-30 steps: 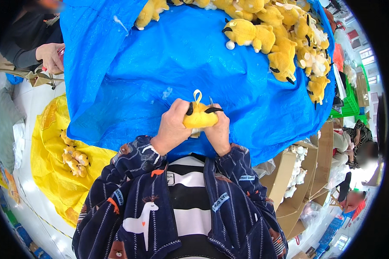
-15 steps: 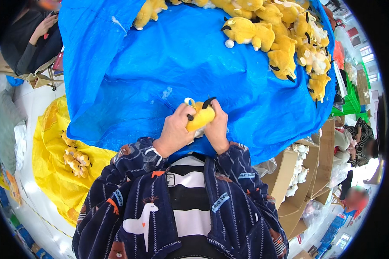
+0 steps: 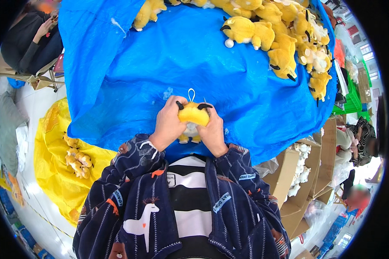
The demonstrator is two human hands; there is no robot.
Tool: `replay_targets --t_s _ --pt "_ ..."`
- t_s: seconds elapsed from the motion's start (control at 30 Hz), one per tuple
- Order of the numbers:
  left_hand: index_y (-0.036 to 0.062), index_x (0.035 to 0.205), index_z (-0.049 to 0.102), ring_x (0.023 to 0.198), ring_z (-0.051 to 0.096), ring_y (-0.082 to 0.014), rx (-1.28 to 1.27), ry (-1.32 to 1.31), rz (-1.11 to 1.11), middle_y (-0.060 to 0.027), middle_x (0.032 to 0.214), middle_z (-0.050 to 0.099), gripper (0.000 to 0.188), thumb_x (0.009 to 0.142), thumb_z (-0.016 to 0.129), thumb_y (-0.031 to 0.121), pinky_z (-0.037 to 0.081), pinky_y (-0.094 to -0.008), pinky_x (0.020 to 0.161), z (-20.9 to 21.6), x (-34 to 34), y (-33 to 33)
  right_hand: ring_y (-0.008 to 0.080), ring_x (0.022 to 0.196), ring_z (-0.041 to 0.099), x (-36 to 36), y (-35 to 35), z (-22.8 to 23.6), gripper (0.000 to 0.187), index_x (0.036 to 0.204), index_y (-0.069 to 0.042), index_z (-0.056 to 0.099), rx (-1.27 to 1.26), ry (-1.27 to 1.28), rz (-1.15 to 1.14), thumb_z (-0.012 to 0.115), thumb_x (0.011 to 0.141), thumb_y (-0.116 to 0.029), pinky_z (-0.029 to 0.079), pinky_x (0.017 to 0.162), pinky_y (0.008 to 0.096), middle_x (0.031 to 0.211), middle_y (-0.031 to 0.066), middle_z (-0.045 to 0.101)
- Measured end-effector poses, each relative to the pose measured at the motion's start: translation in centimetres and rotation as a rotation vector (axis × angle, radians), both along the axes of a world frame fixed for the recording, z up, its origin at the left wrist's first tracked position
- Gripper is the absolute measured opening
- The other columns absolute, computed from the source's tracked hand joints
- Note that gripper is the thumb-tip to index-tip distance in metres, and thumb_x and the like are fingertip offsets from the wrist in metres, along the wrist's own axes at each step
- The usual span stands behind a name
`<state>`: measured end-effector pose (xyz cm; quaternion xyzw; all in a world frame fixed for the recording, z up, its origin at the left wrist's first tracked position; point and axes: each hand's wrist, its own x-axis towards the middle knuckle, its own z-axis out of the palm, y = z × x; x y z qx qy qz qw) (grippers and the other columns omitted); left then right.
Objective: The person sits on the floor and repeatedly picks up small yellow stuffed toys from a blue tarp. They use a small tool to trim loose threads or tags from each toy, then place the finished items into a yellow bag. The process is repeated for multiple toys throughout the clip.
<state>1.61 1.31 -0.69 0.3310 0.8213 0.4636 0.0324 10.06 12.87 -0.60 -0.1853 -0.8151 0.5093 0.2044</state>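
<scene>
Between my two hands is a small yellow plush toy point(image 3: 193, 115) with dark horn-like tips, a white belly and a thin white loop standing up from its head. My left hand point(image 3: 168, 122) is closed around its left side, and my right hand point(image 3: 212, 129) grips the right side. The toy's feet hang down toward me, and parts of its body are hidden behind my fingers. Beneath it spreads a crinkled blue plastic sheet point(image 3: 138, 82).
Similar yellow plush toys point(image 3: 283, 56) are heaped at the sheet's far right. On the left, a yellow sack point(image 3: 52, 159) bears several smaller plush toys point(image 3: 78, 162). Cardboard boxes point(image 3: 285, 177) with white plush pieces stand at the right. A seated person point(image 3: 28, 43) is at the far left.
The plush toy has turned from a slant to a level, upright position, so its loop now stands up and its feet show. Both hands have shifted slightly around it.
</scene>
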Motion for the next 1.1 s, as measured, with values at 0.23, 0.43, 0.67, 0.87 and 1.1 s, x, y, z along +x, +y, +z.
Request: replay_targets --t_s 0.23,0.43,0.67,0.87,1.1 --pt "0.0044 0.098 0.051 0.084 0.060 -0.0186 -0.013 -0.292 -0.078 -0.0065 0.095 0.058 0.035 0.069 0.070 0.004 0.047 -0.0318 0.071 -0.3 -1.7 0.2 0.0387 0.087 0.060 0.0 0.2 -0.1 0.033 0.101 0.000 0.053 0.042 -0.080 -0.034 0.062 0.070 -0.002 0.048 0.072 0.0382 0.091 0.0224 0.061" --pt "-0.0038 0.133 0.029 0.114 0.048 -0.0237 0.036 -0.289 -0.182 -0.0164 0.123 0.046 0.085 0.067 0.077 0.019 0.042 -0.0335 0.091 0.6 1.2 -1.4 0.0310 0.086 0.062 -0.3 1.6 -0.1 0.032 0.100 0.002 0.051 -0.163 -0.049 -0.057 0.058 0.068 0.001 0.047 0.073 0.0337 0.090 0.0199 0.061" --pt "0.0040 0.098 0.050 0.085 0.057 -0.0336 0.128 -0.219 -0.023 -0.0145 0.094 0.055 0.035 0.067 0.068 0.008 0.046 -0.0367 0.070 -0.6 -0.4 -0.5 0.0355 0.088 0.060 0.4 -0.5 0.6 0.038 0.107 0.001 0.048 -0.098 -0.020 0.086 0.057 0.070 -0.002 0.047 0.075 0.0361 0.094 0.0209 0.058" --pt "0.0043 0.095 0.051 0.084 0.055 -0.0354 0.038 -0.022 0.072 -0.0138 0.092 0.054 0.030 0.068 0.063 0.002 0.045 -0.0361 0.070 -0.5 -0.8 -0.2 0.0374 0.093 0.058 0.5 -1.3 0.9 0.045 0.109 0.001 0.046 -0.133 -0.037 0.118 0.064 0.069 -0.007 0.047 0.077 0.0365 0.100 0.0228 0.057" --pt "0.0041 0.102 0.050 0.083 0.057 -0.0289 0.241 -0.234 -0.026 -0.0115 0.091 0.054 0.039 0.066 0.065 0.001 0.045 -0.0344 0.073 1.7 1.4 -0.9 0.0275 0.082 0.064 0.4 0.5 0.1 0.036 0.099 0.001 0.052 -0.124 -0.059 -0.031 0.067 0.066 -0.004 0.049 0.070 0.0330 0.088 0.0178 0.062"
